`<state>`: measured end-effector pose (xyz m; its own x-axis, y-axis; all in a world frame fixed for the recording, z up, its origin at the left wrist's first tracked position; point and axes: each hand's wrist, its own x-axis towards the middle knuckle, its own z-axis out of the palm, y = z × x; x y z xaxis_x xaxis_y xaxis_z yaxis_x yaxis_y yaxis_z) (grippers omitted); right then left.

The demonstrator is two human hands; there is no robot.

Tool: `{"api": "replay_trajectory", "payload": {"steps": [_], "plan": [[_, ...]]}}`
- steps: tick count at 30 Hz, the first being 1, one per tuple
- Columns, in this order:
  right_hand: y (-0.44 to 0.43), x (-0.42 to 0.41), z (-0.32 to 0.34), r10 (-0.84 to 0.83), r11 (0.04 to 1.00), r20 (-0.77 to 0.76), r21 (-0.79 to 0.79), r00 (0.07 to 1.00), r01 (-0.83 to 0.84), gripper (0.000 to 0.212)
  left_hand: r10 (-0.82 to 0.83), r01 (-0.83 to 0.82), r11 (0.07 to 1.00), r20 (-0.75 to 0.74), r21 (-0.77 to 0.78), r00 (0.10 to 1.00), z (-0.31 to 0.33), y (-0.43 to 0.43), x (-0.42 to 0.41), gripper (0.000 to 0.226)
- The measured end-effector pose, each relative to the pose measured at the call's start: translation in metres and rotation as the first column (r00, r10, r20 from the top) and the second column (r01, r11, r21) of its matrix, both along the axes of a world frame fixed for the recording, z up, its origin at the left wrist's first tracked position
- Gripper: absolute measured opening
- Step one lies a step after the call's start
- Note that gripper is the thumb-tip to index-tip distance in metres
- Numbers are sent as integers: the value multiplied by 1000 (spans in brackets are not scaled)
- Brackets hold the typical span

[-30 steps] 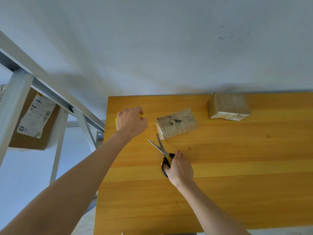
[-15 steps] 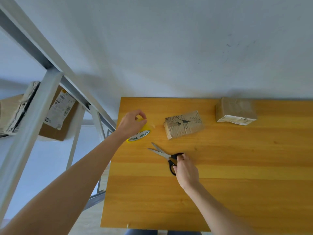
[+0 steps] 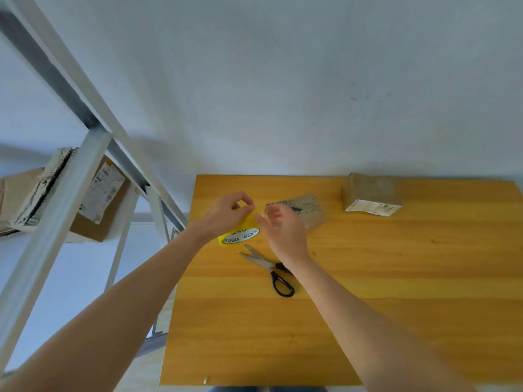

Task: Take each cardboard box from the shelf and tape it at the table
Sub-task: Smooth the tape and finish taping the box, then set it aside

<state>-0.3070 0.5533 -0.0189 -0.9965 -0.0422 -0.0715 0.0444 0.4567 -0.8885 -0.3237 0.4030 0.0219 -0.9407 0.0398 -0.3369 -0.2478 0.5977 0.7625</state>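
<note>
Cardboard boxes [image 3: 310,212] [image 3: 372,193]: two on the table [image 3: 396,278]; left hand [image 3: 226,215] grips one tape roll [image 3: 240,233], right hand [image 3: 283,234] blurred, grip unclear.

The tape roll [image 3: 240,234] is bright yellow, its side ringed white with green capitals. The table [image 3: 368,321] under it is honey-orange wood, banded light and dark. On the roll's near side, the scissors [image 3: 271,267] have silver blades and black handles. To its right, the near box [image 3: 310,212] is brown with black print, the far box [image 3: 370,190] brown with a white label [image 3: 370,207]. To its left, the shelf [image 3: 56,222] is white and grey
</note>
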Motion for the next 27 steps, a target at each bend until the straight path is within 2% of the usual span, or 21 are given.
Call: {"api": "replay_trajectory", "payload": {"steps": [4,6,8,9,11,13,14,17,19,20,23,27], "plan": [[6,-5,4,0,999,18,-36,1000,0,11,0,-2,997,32,82,999,9,8,3,19],[10,-6,3,-23,997,37,-67,999,25,8,-37,26,988,71,152,997,9,7,5,23],[14,-7,3,-63,991,87,-112,994,73,9,-60,32,978,132,206,989,6,3,4,43],[17,-8,4,-88,986,114,-134,990,103,9,-67,36,980,152,198,986,5,2,5,40],[22,-11,8,-120,978,153,-154,981,144,10,-118,96,985,160,140,980,-1,0,5,10],[28,-14,11,-128,975,179,-159,975,157,11,-169,151,980,145,127,975,-6,1,4,39],[31,-15,13,-131,974,190,-158,973,162,12,-172,157,981,126,118,977,-7,2,4,45],[40,-20,16,-153,970,202,-157,967,186,15,-204,205,978,12,-38,979,-10,-1,-3,53],[43,-25,19,-159,972,196,-139,968,188,16,-173,165,967,-24,-196,985,-13,-4,-8,57],[44,-28,20,-158,976,190,-120,969,183,15,-124,117,969,-19,-219,992,-14,-5,-10,58],[47,-36,21,-179,966,223,-147,958,214,15,-39,40,996,9,-84,999,-17,-5,-14,59],[62,-43,17,-188,964,246,-141,951,227,13,-63,56,991,60,120,996,-19,-6,-14,52]]}}
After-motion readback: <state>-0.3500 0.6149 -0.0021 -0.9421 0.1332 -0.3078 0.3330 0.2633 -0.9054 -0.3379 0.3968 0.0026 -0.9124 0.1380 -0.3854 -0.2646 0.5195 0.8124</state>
